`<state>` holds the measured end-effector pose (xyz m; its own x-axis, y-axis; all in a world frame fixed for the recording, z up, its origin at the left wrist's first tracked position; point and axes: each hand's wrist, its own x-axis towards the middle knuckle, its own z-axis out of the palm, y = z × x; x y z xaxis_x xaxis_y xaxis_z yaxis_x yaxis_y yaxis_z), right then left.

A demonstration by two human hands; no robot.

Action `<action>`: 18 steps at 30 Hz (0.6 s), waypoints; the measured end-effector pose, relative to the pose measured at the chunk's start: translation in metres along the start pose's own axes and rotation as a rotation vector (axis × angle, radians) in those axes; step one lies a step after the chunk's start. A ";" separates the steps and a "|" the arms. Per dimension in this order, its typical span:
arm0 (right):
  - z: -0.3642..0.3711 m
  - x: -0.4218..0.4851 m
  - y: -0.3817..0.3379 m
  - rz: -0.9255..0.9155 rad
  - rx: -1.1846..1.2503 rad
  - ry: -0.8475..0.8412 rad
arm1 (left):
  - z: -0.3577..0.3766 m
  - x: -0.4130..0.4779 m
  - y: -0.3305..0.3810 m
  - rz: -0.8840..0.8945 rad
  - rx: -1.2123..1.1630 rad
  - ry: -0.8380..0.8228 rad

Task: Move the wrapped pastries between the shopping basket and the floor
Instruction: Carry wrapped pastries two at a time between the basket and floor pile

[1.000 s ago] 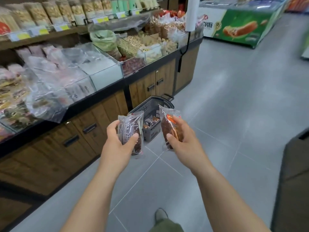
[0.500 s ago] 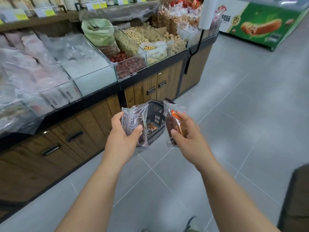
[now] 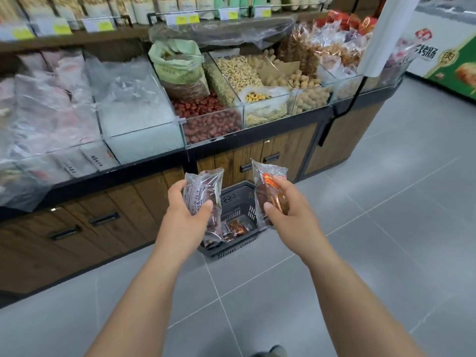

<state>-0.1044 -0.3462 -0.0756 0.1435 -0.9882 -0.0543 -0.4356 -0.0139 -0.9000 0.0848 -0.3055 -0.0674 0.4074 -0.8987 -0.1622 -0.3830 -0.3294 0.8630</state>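
You have both arms stretched forward over a grey tiled floor (image 3: 386, 228), and each hand holds one wrapped pastry.

Your left hand (image 3: 185, 215) grips the purple-printed packet (image 3: 203, 191). Your thumb lies across its front and your fingers curl behind it. The packet stands nearly upright.

Your right hand (image 3: 288, 212) grips the orange-printed packet (image 3: 268, 186) in the same way. Its top corner leans toward eleven o'clock.

Between the two packets, and farther from you, a dark grey shopping basket (image 3: 231, 251) stands on the floor near the middle of the view. It sits just in front of the wooden cabinet (image 3: 103, 215). In this view the purple-printed packet overlaps the basket's nine o'clock side. The orange-printed packet overlaps its three o'clock side. Both packets are held up in the air, nearer to you than the basket.

More wrapped pastries (image 3: 235, 228) lie on the basket's bottom.

At twelve o'clock from the basket, the display counter (image 3: 257, 148) carries clear bins. One holds red dates (image 3: 208, 119). A green sack (image 3: 177, 65) stands behind that bin.

At six o'clock, on the bottom edge of the view, the toe of a shoe (image 3: 273, 353) shows.
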 end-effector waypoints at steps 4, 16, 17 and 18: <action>-0.021 0.048 0.019 0.000 0.010 -0.074 | 0.028 0.022 0.013 -0.056 -0.017 0.074; 0.000 0.179 0.049 -0.001 -0.013 -0.204 | 0.062 0.132 0.009 -0.159 -0.007 0.128; 0.003 0.192 0.048 -0.006 -0.026 -0.208 | 0.062 0.146 0.010 -0.158 -0.005 0.122; 0.006 0.205 0.046 -0.004 -0.044 -0.214 | 0.061 0.160 0.011 -0.155 -0.007 0.118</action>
<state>-0.0903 -0.5481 -0.1308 0.3288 -0.9332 -0.1451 -0.4722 -0.0294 -0.8810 0.0951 -0.4703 -0.1132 0.5560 -0.7969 -0.2364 -0.3025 -0.4589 0.8354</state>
